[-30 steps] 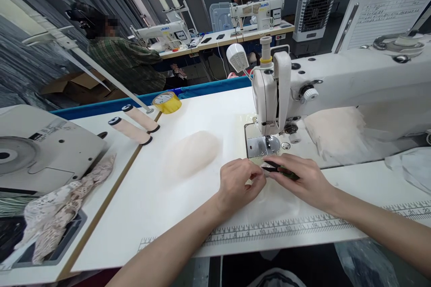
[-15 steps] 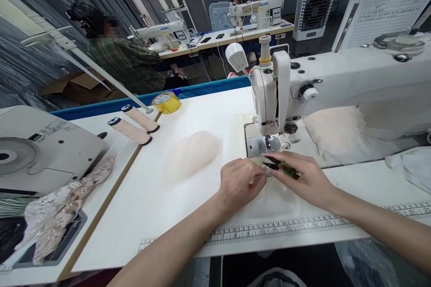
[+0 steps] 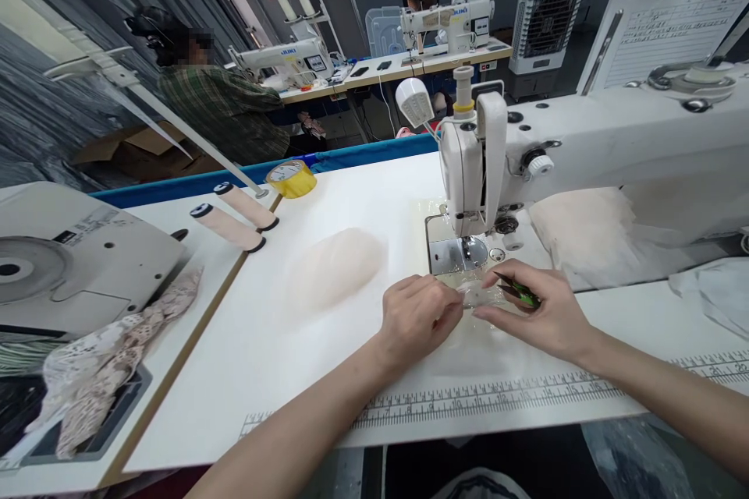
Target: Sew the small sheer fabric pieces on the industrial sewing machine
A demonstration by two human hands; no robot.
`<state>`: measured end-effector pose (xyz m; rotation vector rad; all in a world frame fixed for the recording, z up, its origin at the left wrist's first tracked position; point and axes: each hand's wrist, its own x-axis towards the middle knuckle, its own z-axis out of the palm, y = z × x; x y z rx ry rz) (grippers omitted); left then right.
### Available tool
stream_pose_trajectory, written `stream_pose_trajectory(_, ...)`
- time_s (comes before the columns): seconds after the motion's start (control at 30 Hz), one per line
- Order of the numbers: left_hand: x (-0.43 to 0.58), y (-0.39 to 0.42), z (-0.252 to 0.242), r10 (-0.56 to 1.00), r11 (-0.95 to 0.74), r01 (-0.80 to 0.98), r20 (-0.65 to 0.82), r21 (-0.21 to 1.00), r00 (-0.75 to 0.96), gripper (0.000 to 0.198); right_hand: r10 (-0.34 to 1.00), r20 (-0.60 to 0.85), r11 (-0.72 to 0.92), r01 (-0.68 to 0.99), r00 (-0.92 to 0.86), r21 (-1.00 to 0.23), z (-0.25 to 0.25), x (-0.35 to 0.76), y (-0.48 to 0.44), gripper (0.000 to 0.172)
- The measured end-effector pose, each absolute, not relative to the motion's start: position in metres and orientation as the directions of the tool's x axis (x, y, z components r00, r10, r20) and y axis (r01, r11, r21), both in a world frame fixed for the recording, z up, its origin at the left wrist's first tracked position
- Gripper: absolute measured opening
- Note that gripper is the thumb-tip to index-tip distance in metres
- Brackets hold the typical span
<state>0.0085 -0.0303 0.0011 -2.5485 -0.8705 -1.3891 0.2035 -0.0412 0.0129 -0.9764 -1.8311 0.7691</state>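
Observation:
My left hand (image 3: 417,313) and my right hand (image 3: 541,306) rest on the white sewing table (image 3: 328,359), just in front of the needle plate (image 3: 457,253) of a white sewing machine (image 3: 585,148). Between them lies a small strip of sheer white fabric (image 3: 483,298). The left hand's fingers pinch its left end. The right hand is closed round a small green-handled thread snipper (image 3: 518,292) and also touches the strip's right end. A larger piece of sheer fabric (image 3: 473,351) lies flat under both hands.
A pale pink fabric pile (image 3: 336,265) lies left of the machine. Two thread cones (image 3: 234,217) and a yellow tape roll (image 3: 291,177) sit at the table's far left. Lace fabric (image 3: 99,366) drapes over another machine. A person in a green shirt (image 3: 222,113) sits beyond.
The snipper in my right hand has drawn back to the right, away from the left fingers, and the small white strip now shows between the two hands.

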Motion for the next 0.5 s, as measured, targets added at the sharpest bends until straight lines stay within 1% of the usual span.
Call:
stream_pose_trajectory(0.07,0.0086,-0.0304,0.0019,0.427,-0.827,0.541,0.799,0.155,0.424,0.017,0.861,0.402,0.497,0.349,-0.312,-0.794,0.0125,0.2027,-0.0414,0.028)
stream_pose_trajectory(0.2,0.0092,-0.0308,0.0034,0.42,-0.82,0.557,0.8,0.133,0.428,0.015,0.848,0.417,0.521,0.365,-0.327,-0.772,0.0115,0.2026,-0.0401,0.012)
stream_pose_trajectory(0.3,0.0093,-0.0321,0.0039,0.469,-0.8,0.573,0.779,0.176,0.416,0.011,0.837,0.441,0.539,0.352,-0.323,-0.765,0.0118,0.2046,-0.0383,0.013)
stream_pose_trajectory(0.4,0.0103,-0.0345,0.0051,0.583,-0.759,0.579,0.705,0.297,0.403,0.013,0.841,0.439,0.535,0.366,-0.315,-0.762,0.013,0.2076,-0.0357,0.014)
stream_pose_trajectory(0.43,0.0111,-0.0354,0.006,0.631,-0.739,0.567,0.668,0.364,0.394,0.013,0.842,0.442,0.536,0.373,-0.311,-0.758,0.0134,0.2087,-0.0346,0.014)
stream_pose_trajectory(0.5,0.0128,-0.0366,0.0088,0.739,-0.668,0.507,0.564,0.544,0.369,0.01,0.836,0.456,0.546,0.381,-0.304,-0.746,0.0143,0.2111,-0.0322,0.013)
